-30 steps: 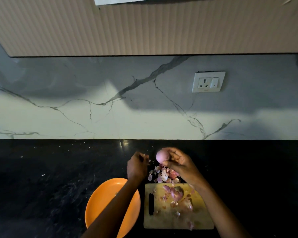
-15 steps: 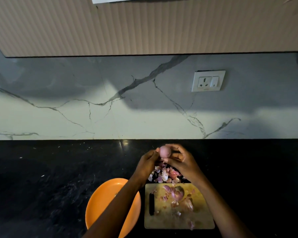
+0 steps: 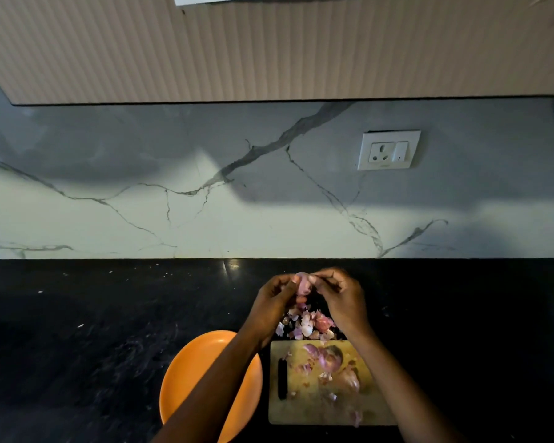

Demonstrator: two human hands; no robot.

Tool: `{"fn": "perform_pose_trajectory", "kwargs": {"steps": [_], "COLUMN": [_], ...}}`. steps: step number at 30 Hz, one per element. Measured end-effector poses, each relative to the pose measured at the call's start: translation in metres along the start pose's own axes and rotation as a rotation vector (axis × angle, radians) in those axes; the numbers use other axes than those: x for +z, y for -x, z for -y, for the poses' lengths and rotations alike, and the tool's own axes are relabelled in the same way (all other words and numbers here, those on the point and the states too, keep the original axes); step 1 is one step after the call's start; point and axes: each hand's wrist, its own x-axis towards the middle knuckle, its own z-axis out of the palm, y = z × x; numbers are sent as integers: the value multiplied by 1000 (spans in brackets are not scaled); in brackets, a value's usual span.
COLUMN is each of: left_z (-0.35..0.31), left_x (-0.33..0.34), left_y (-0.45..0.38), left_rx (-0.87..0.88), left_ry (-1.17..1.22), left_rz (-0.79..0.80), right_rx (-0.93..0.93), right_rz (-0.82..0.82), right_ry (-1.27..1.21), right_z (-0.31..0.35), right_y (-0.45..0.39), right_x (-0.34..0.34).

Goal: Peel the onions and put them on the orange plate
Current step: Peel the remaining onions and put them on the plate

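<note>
Both hands pinch one small onion [image 3: 302, 284] — peeling.
Left hand [image 3: 274, 303] and right hand [image 3: 341, 298], fingers clamped; looks light, slippery — grip the ends.

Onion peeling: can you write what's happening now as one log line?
step: peeling | onion: held by left hand and right hand above peel pile | orange plate: no onion visible

A home kitchen: black stone counter [image 3: 77, 346], marble backsplash [image 3: 141, 219], wall socket [image 3: 388, 150], cutting board [image 3: 320, 407].
</note>
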Motion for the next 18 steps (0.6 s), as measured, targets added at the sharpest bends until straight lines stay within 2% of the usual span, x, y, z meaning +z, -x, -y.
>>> {"fn": "perform_pose_trajectory", "kwargs": {"steps": [6, 11, 15, 18], "left_z": [1, -2, -3, -3], "left_x": [-1, -5, -7, -9], "left_y": [4, 10, 10, 8], "left_rx": [31, 50, 33, 61], "left_ry": [7, -34, -12, -42], "left_rz": [48, 97, 45, 10], "right_rx": [-135, 12, 87, 73], "right_rz": [-23, -143, 4, 63], "right_ry": [217, 104, 7, -10], "right_z": [-6, -8, -14, -8], "right_y": [0, -10, -12, -9], "right_x": [2, -8, -16, -17]}}
